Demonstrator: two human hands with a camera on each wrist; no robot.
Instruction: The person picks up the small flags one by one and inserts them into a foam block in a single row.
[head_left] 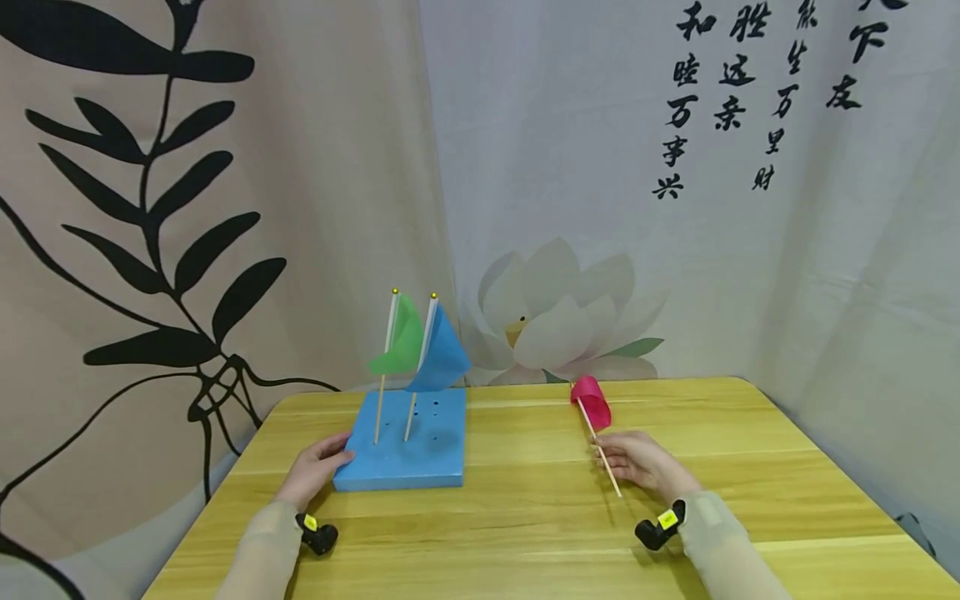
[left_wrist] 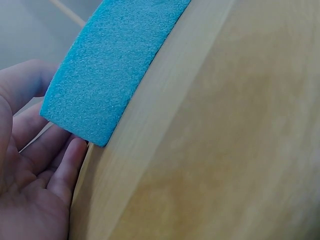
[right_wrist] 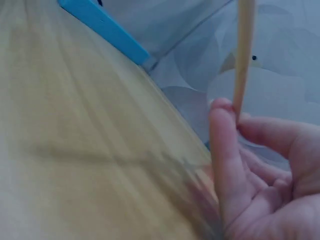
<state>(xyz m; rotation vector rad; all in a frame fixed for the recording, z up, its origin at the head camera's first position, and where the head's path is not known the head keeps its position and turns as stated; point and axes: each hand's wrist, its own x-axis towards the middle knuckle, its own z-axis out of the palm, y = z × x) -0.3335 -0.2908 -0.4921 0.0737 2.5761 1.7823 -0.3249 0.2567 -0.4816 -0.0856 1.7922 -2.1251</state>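
On the table a blue foam board (head_left: 405, 475) carries two upright little flags, a green flag (head_left: 401, 337) and a blue flag (head_left: 441, 354), their sticks stuck into its top. My left hand (head_left: 313, 471) holds the board by its left edge, and in the left wrist view its fingers (left_wrist: 32, 127) lie against the corner of the foam. To the right, above the tabletop, my right hand (head_left: 641, 460) pinches the wooden stick of a red flag (head_left: 592, 402). That stick (right_wrist: 244, 55) stands between thumb and fingertip in the right wrist view. The red flag leans left, cloth at the top.
The wooden table (head_left: 517, 533) reaches to a cloth curtain (head_left: 525, 167) behind, printed with dark leaves, a lotus and writing. Small holes dot the board's top, right of the sticks. A black wrist camera (head_left: 320, 537) sits at the left cuff, another (head_left: 655, 533) at the right.
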